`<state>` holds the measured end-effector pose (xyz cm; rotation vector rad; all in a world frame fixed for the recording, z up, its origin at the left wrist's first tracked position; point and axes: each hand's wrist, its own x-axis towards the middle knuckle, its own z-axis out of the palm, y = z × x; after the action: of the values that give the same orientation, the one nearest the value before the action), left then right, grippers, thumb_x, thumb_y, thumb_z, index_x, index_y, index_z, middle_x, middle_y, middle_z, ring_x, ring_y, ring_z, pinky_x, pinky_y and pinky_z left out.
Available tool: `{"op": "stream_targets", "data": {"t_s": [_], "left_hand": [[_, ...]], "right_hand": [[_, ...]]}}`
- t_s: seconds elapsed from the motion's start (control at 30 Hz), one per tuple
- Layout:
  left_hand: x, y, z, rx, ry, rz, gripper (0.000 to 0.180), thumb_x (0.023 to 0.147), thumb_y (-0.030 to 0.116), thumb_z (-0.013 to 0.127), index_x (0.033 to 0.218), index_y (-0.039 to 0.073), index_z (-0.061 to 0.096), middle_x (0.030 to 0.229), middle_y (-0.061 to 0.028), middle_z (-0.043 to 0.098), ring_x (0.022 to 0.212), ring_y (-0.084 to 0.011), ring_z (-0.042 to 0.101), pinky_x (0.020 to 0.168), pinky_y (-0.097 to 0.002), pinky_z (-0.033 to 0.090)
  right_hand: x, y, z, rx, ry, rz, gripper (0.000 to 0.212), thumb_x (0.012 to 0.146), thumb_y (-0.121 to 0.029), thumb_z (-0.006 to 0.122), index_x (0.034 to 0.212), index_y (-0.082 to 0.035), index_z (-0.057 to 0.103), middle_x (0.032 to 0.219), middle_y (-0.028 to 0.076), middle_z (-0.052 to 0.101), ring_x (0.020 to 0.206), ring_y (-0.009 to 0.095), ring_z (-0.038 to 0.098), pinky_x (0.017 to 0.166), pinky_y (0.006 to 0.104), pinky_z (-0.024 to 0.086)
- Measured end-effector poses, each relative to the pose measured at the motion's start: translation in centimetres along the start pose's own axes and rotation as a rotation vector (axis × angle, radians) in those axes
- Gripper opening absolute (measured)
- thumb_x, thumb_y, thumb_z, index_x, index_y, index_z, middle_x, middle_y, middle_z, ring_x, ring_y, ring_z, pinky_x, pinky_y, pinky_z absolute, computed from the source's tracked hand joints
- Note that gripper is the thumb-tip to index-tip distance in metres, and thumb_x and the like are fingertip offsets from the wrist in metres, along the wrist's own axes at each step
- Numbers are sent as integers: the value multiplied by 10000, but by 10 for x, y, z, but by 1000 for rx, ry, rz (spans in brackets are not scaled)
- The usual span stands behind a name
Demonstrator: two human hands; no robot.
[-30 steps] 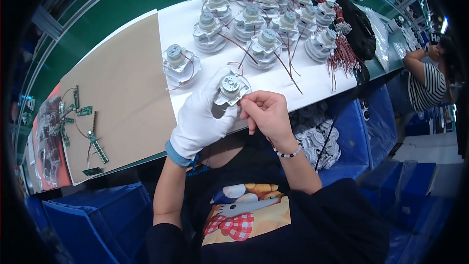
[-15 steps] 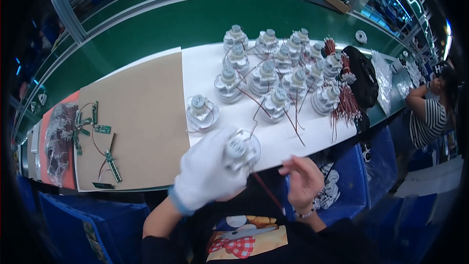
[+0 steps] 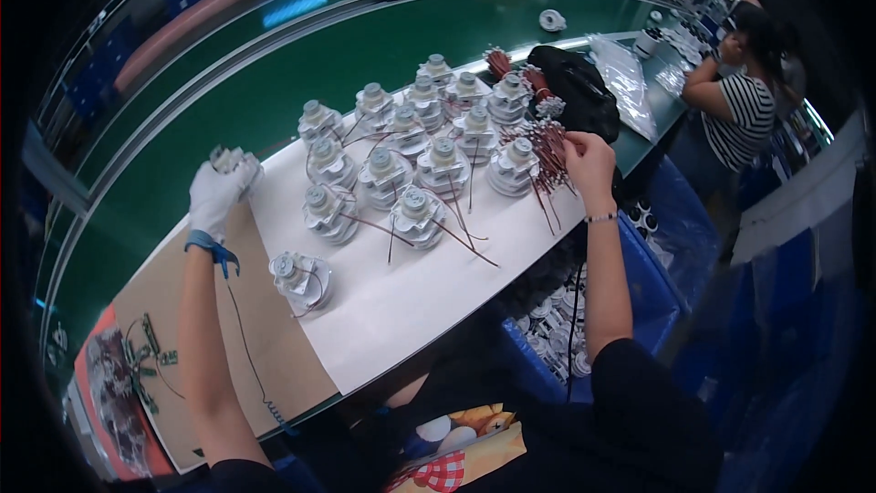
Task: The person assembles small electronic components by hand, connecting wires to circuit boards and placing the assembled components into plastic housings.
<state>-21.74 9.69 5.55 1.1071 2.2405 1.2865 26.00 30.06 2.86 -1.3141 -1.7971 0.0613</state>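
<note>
Head view, left hand: white-gloved left hand (image 3: 212,201) clasped around a white motor unit (image 3: 235,162), held over the far edge of the brown sheet (image 3: 292,356).
Head view, right hand: bare right hand (image 3: 591,164), thumb and forefinger drawn together at the bundled red wires (image 3: 547,141); cannot tell whether one is pinched. Hands well apart.
Wrists: blue strap (image 3: 212,248) with coiled cord (image 3: 272,409) on the left; bead bracelet (image 3: 601,217) on the right.
White sheet: rows of similar upright motors (image 3: 416,205), red and dark leads trailing; one stands apart at near left.
Left end: green circuit boards (image 3: 149,333) on the brown sheet.
Right end: black bag (image 3: 575,82) beside the wires; clear plastic bag (image 3: 622,82) beyond it.
Below table: blue bin (image 3: 657,283), white parts (image 3: 552,329).
Markings: dark marks on motor tops, too small to read; shirt print (image 3: 456,438), a cartoon with red-and-white check.
Nearby: co-worker in striped top (image 3: 748,123), beyond the right end.
</note>
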Motion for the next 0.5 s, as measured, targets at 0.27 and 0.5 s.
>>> {"op": "stream_targets", "data": {"t_s": [0.27,0.5], "left_hand": [[5,-17,39,211,126,102,742,697,381,707,1205,-88,436,1092,-199,575,1000,-243,574,840,-284,441],[-50,39,-17,52,-22,62,715,775,361,658,1270,-69,374,1225,-230,470,1104,-250,500,898,-308,410]], "right_hand": [[13,7,16,-356,-378,15,169,666,-168,730,779,-52,680,859,143,615,858,310,566,747,388,479],[21,30,10,-211,-428,104,122,650,-141,713,735,-61,679,770,153,640,766,321,619,725,385,494]]}}
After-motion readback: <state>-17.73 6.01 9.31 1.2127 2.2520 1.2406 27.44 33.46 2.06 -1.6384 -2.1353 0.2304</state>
